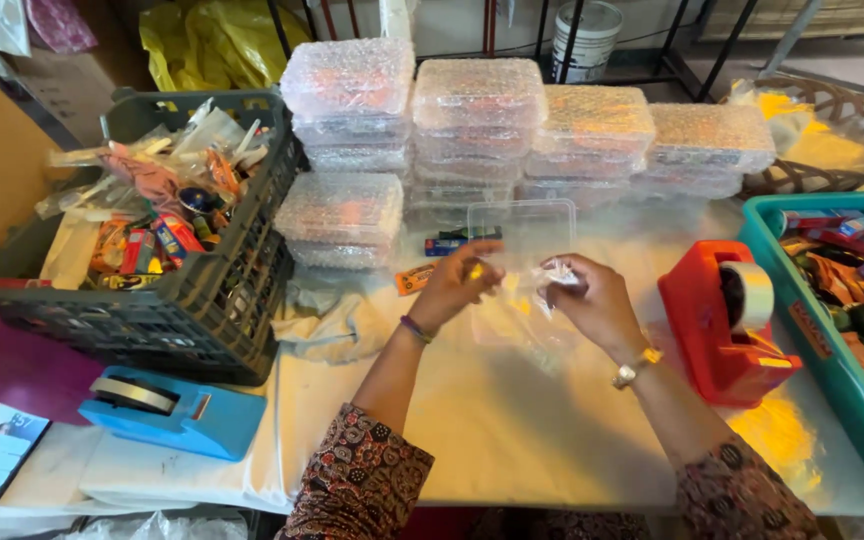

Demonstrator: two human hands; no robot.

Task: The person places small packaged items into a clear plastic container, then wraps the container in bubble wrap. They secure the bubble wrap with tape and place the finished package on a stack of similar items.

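My left hand [455,285] and my right hand [592,297] meet over the middle of the white-covered table [512,430]. Together they pinch a small clear plastic bag [524,300] that hangs between them, with something yellow showing inside near my left fingers. Just beyond my hands lies an open clear plastic box [522,225]. A few small wrapped items [442,245] lie beside it on the left.
Stacks of bubble-wrapped boxes [472,120] line the far side. A dark crate [182,250] of small packets stands at left, a blue tape dispenser [172,410] in front of it. A red tape dispenser [727,320] and a teal bin [842,300] of packets are at right.
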